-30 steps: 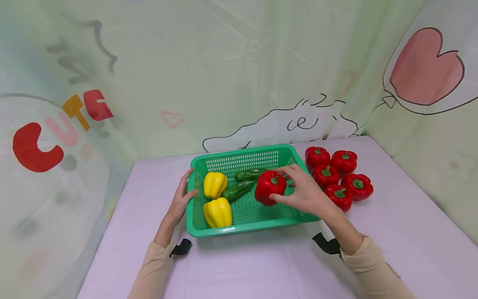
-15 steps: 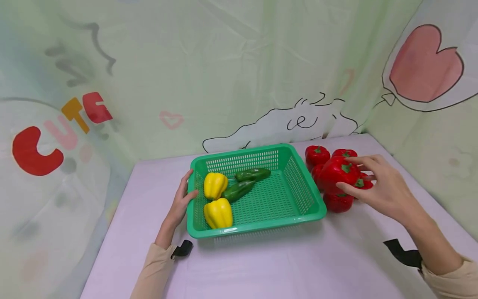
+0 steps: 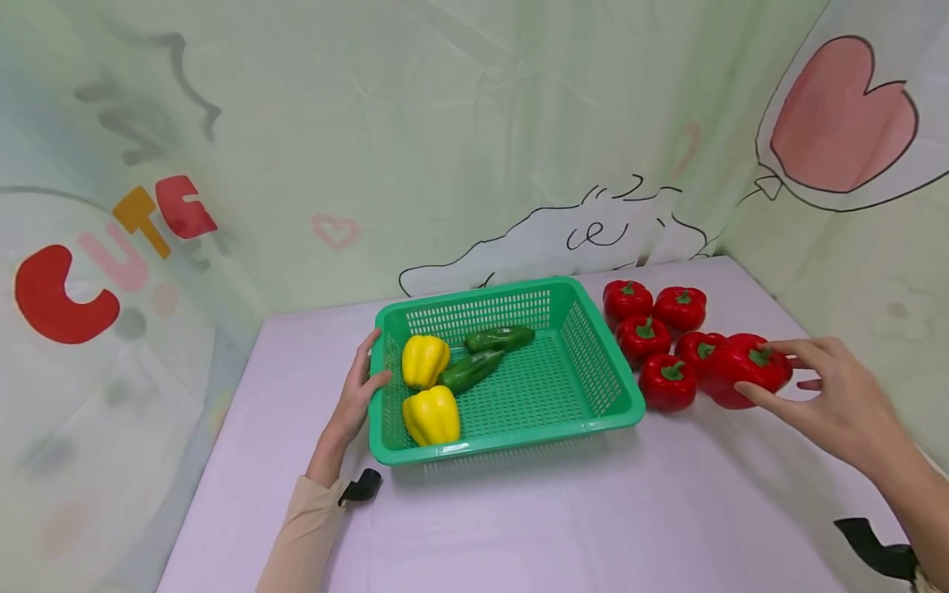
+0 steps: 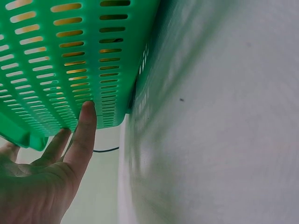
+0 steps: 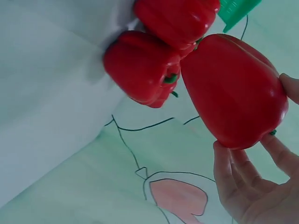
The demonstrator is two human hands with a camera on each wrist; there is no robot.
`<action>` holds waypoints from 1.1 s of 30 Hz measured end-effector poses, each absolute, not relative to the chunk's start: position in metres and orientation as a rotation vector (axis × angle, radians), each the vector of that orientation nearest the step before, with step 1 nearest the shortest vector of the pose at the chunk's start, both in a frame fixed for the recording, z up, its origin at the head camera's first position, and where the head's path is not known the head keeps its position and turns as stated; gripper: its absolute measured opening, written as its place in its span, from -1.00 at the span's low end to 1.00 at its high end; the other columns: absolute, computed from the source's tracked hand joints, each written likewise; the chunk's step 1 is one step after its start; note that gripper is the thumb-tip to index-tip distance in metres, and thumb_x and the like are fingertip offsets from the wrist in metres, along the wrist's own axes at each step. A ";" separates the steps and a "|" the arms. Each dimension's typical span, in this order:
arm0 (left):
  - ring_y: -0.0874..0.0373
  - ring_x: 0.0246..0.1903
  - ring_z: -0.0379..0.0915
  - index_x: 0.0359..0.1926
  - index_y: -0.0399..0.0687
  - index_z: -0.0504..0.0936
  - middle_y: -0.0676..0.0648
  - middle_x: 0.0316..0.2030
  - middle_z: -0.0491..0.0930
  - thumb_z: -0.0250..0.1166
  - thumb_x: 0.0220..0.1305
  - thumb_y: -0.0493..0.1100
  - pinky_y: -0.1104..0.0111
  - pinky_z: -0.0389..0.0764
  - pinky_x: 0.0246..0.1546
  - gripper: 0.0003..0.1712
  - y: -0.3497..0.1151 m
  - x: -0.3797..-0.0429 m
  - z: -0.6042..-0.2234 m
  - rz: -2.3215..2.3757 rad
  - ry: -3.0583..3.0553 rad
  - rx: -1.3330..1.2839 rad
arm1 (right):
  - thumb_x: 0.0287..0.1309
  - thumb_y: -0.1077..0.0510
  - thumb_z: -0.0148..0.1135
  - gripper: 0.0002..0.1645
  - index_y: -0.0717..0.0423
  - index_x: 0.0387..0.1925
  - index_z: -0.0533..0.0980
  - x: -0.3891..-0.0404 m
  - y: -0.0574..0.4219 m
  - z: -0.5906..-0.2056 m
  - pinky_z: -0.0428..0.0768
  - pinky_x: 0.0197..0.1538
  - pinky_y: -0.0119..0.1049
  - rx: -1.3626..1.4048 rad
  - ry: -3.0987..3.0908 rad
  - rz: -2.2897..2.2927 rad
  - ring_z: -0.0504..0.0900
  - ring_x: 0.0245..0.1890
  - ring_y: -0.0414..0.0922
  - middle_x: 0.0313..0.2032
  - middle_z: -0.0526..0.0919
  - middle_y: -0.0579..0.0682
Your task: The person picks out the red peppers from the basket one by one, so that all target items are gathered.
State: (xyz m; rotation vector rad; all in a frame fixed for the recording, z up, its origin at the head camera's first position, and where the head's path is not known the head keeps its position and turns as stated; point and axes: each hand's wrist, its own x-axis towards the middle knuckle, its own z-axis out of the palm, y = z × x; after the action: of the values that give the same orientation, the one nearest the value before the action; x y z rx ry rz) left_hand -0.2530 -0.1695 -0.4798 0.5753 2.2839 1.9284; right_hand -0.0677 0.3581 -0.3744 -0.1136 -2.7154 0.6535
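Observation:
My right hand (image 3: 838,403) holds a red bell pepper (image 3: 741,371) between thumb and fingertips, at the right of the red pepper group. In the right wrist view, this pepper (image 5: 236,93) is tilted, with the fingers by its stem end and the other peppers close beside it. At the basket's left end, my left hand (image 3: 356,395) grips the green plastic basket (image 3: 511,442), thumb over the rim. Its fingers (image 4: 84,130) lie against the slotted outer wall in the left wrist view. Inside are two yellow bell peppers (image 3: 426,362) and two long dark green vegetables (image 3: 470,371), cucumber-like.
Several red bell peppers (image 3: 627,301) stand in a cluster on the table, just right of the basket. A pale lilac cloth (image 3: 504,527) covers the table. Printed curtains (image 3: 460,148) hang behind it and along its sides.
My right hand has carried the red bell pepper from over the basket, across to the right side of the red pepper cluster. The left hand has stayed on the basket.

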 end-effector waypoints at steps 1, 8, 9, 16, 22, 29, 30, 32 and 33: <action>-0.25 0.28 0.26 0.57 0.08 -0.11 -0.29 0.45 0.11 0.02 0.43 -0.16 0.07 0.47 0.13 -0.20 -0.170 -0.253 -0.480 1.924 2.286 0.576 | -0.11 0.09 0.58 -0.24 0.42 0.05 0.45 -0.067 0.360 -0.377 0.51 -0.52 -0.46 -0.130 -2.729 0.631 0.38 -0.15 0.34 -0.02 0.36 0.45; -0.23 0.30 0.24 0.57 0.09 -0.09 -0.27 0.46 0.10 0.04 0.42 -0.17 0.10 0.46 0.13 -0.20 -0.169 -0.255 -0.481 1.938 2.275 0.582 | -0.14 -0.05 0.58 -0.16 0.41 0.05 0.44 -0.064 0.369 -0.399 0.61 -0.53 0.07 -0.207 -2.817 0.485 0.48 -0.31 0.33 -0.07 0.35 0.50; -0.23 0.31 0.23 0.57 0.09 -0.09 -0.26 0.46 0.10 0.04 0.42 -0.17 0.08 0.45 0.14 -0.21 -0.169 -0.255 -0.481 1.941 2.275 0.584 | -0.13 -0.06 0.57 -0.15 0.41 0.06 0.43 -0.064 0.370 -0.402 0.61 -0.53 0.07 -0.221 -2.833 0.487 0.48 -0.31 0.32 -0.06 0.33 0.51; -0.25 0.31 0.22 0.57 0.08 -0.10 -0.28 0.46 0.10 0.03 0.42 -0.17 0.00 0.42 0.17 -0.20 -0.169 -0.254 -0.482 1.943 2.268 0.584 | -0.10 -0.09 0.54 -0.15 0.38 0.07 0.42 -0.064 0.371 -0.424 0.60 -0.55 0.06 -0.242 -2.878 0.489 0.50 -0.34 0.31 -0.04 0.32 0.54; -0.22 0.33 0.21 0.57 0.13 -0.09 -0.25 0.46 0.10 0.03 0.41 -0.16 -0.05 0.37 0.20 -0.20 -0.168 -0.254 -0.481 1.946 2.266 0.572 | -0.08 -0.09 0.52 -0.19 0.35 0.07 0.43 -0.065 0.368 -0.432 0.57 -0.60 0.04 -0.209 -2.835 0.462 0.51 -0.36 0.33 -0.06 0.33 0.52; -0.23 0.33 0.20 0.57 0.12 -0.09 -0.25 0.47 0.09 0.03 0.41 -0.16 -0.09 0.36 0.20 -0.20 -0.169 -0.254 -0.481 1.943 2.269 0.561 | -0.05 -0.10 0.50 -0.21 0.34 0.05 0.42 -0.063 0.360 -0.435 0.54 -0.60 0.13 -0.244 -2.790 0.437 0.47 -0.30 0.37 -0.07 0.32 0.53; -0.22 0.33 0.20 0.57 0.12 -0.09 -0.24 0.47 0.09 0.04 0.42 -0.16 -0.08 0.36 0.21 -0.20 -0.169 -0.254 -0.482 1.945 2.269 0.560 | -0.04 -0.12 0.49 -0.21 0.34 0.04 0.41 -0.063 0.359 -0.436 0.53 -0.59 0.15 -0.258 -2.786 0.445 0.45 -0.27 0.38 -0.06 0.31 0.53; -0.21 0.34 0.18 0.57 0.13 -0.08 -0.22 0.48 0.07 0.04 0.42 -0.17 -0.10 0.33 0.22 -0.20 -0.169 -0.254 -0.482 1.951 2.268 0.558 | -0.03 -0.14 0.48 -0.20 0.33 0.04 0.38 -0.063 0.357 -0.437 0.52 -0.56 0.22 -0.292 -2.782 0.461 0.41 -0.22 0.41 -0.02 0.28 0.54; -0.21 0.35 0.17 0.57 0.13 -0.09 -0.22 0.48 0.06 0.04 0.42 -0.17 -0.10 0.31 0.23 -0.20 -0.169 -0.254 -0.483 1.953 2.267 0.560 | -0.03 -0.16 0.48 -0.18 0.33 0.04 0.37 -0.064 0.356 -0.438 0.51 -0.54 0.25 -0.307 -2.779 0.473 0.39 -0.20 0.42 -0.01 0.26 0.54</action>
State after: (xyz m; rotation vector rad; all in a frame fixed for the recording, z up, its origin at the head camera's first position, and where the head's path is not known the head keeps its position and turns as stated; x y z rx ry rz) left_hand -0.2539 -0.1691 -0.4827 0.5603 2.2675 1.9531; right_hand -0.0638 0.3558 -0.4376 -0.3069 -2.7794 0.4729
